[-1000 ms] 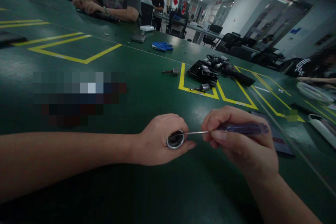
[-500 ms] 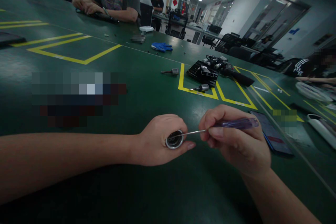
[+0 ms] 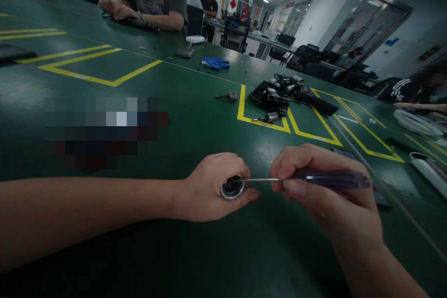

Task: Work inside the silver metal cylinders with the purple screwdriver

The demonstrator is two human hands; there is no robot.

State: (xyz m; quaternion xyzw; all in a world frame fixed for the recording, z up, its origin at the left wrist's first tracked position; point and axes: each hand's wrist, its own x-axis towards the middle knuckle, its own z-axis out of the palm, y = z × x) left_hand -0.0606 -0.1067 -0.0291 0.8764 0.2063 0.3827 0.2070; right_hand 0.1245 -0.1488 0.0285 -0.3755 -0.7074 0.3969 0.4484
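My left hand (image 3: 218,188) is closed around a round metal part (image 3: 232,187), a hollow cylinder with a bright rim and a dark inside facing me. Its far side is hidden in the fingers. My right hand (image 3: 324,191) grips a screwdriver (image 3: 331,179) by its translucent purple handle, thumb and fingers pressed near the shaft. The thin shaft runs left, nearly level, and its tip lies at the mouth of the metal part. Whether the tip touches the inside I cannot tell.
Two small metal-headed parts, one (image 3: 233,96) outside and one (image 3: 270,117) over the yellow tape, lie beyond my hands. Behind them are a black packet (image 3: 270,98), cables and a blue glove (image 3: 215,63). A phone (image 3: 382,200) is partly behind my right hand. People sit around the green table.
My right hand has moved right with the screwdriver, and the shaft has become more level. Less of the phone shows now. My left hand stays nearly still.
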